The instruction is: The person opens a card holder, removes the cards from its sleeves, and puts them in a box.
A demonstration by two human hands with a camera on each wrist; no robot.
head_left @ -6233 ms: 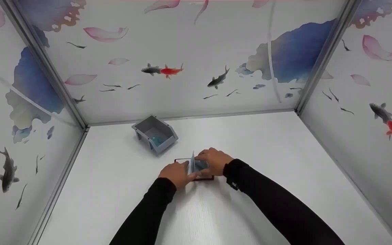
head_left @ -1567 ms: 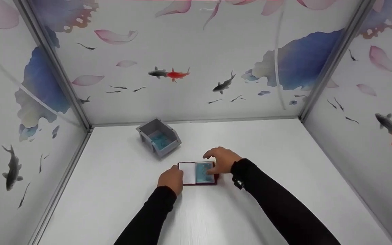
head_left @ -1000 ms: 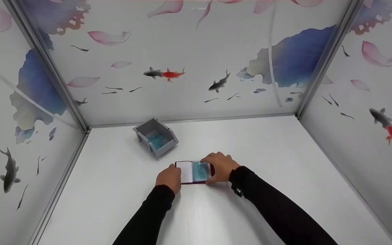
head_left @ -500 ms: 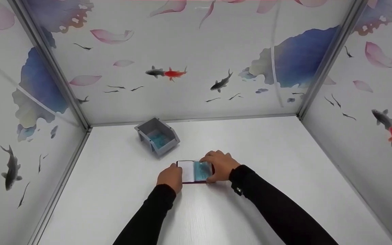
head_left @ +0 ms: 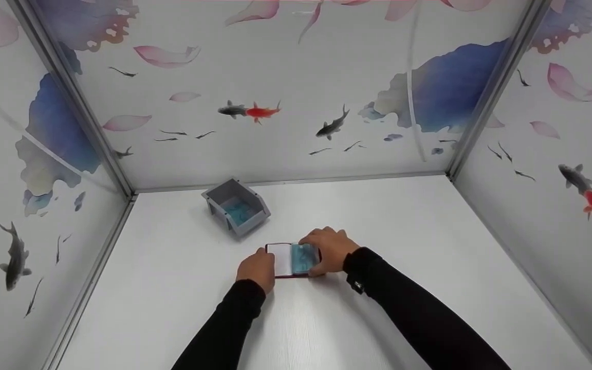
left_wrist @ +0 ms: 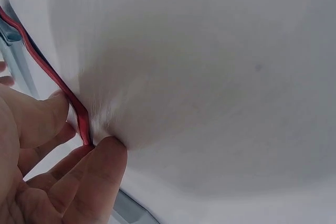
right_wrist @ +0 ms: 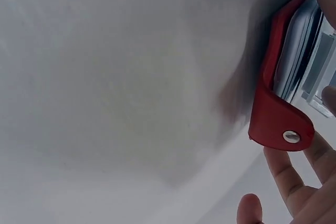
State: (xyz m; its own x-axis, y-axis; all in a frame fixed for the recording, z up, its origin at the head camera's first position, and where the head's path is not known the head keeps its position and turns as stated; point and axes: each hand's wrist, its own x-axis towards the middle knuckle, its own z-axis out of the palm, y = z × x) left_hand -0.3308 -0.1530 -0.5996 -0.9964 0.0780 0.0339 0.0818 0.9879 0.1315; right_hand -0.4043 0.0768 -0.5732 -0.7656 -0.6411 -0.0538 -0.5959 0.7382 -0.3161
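A red card holder (head_left: 279, 259) lies open on the white table, a white page on its left and a clear sleeve with a bluish card (head_left: 301, 258) on its right. My left hand (head_left: 256, 269) grips the left edge; the left wrist view shows thumb and fingers pinching the red rim (left_wrist: 55, 77). At the right side, my right hand (head_left: 332, 249) holds the holder with fingers curled over the far edge and thumb at the near edge. In the right wrist view, a red strap with a metal snap (right_wrist: 291, 137) juts from the cover beside a stack of sleeves (right_wrist: 299, 45).
A grey plastic bin (head_left: 248, 223) with bluish cards (head_left: 238, 210) inside stands behind the holder, to the left. Walls printed with fish and petals enclose the table (head_left: 404, 221) at the back and both sides.
Earlier, both hands were at a sleeve standing upright in the middle; it now lies flat. The right hand, raised over the right page 1.6 s ago, has come down to hold that side.
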